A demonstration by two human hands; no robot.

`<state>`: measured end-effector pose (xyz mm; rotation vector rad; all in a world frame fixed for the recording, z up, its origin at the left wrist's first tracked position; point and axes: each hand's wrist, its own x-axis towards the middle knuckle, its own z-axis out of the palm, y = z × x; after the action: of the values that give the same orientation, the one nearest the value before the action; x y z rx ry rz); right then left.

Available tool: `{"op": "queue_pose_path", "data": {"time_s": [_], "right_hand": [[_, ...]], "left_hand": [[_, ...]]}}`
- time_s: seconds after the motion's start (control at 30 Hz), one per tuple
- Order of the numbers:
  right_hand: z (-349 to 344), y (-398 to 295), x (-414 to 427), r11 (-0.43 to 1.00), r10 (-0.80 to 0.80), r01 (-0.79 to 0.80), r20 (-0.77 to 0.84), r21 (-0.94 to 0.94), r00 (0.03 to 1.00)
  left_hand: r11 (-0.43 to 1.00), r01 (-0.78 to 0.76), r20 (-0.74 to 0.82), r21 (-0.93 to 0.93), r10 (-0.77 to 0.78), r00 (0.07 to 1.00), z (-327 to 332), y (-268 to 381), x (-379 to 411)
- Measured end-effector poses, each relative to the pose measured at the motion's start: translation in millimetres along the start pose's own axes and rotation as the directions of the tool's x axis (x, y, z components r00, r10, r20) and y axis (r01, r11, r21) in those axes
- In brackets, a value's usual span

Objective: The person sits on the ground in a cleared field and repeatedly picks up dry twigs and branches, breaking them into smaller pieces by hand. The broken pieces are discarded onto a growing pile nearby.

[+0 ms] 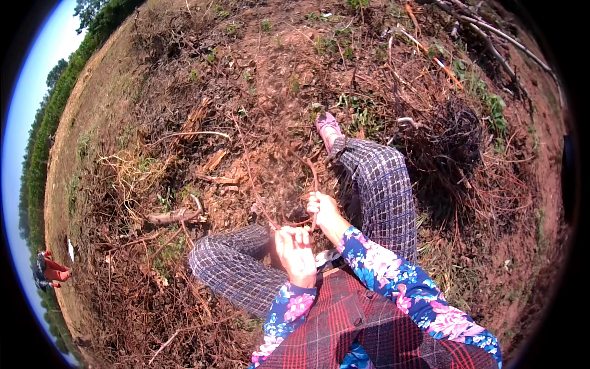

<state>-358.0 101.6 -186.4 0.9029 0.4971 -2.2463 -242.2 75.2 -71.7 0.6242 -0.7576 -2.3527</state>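
Both of my hands hold thin reddish-brown stems close together above my lap. My right hand (321, 206) is closed around a curved woody stem (315, 175) that rises from its fist and bends up to the left. Just left and a little lower, my left hand (293, 249) has its fingers curled on the end of a thin twig (249, 168), which runs up and away from me. A short stretch of stem passes between the two hands. Part of what lies under the left fingers is hidden.
A dark tangled heap of brush (447, 138) lies right of my leg. Pale long branches (498, 34) lie at the upper right, a thick broken branch (173, 217) at left, and dry twigs cover the soil. A person in red and dark clothes (50, 272) is far left.
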Motion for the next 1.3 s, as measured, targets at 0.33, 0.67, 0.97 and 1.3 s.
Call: {"op": "queue_pose_path", "data": {"time_s": [0.33,0.67,0.97,1.3], "right_hand": [[-25,-8,38,0.992,0.045,-0.042,0.025,-0.116,0.999],[-7,-5,38,0.984,0.023,-0.010,0.068,-0.179,0.997],[-1,6,28,0.983,0.002,0.009,0.064,-0.181,0.998],[-8,9,17,0.986,-0.004,0.008,0.023,-0.165,1.000]], "left_hand": [[0.994,0.040,0.088,-0.100,-0.031,0.996,-12,-14,7],[0.973,0.012,0.066,-0.231,0.003,0.998,-21,-1,25],[0.938,-0.008,0.045,-0.347,0.025,0.999,-35,2,23],[0.964,-0.069,0.025,-0.259,0.078,0.997,-40,-13,9]]}}
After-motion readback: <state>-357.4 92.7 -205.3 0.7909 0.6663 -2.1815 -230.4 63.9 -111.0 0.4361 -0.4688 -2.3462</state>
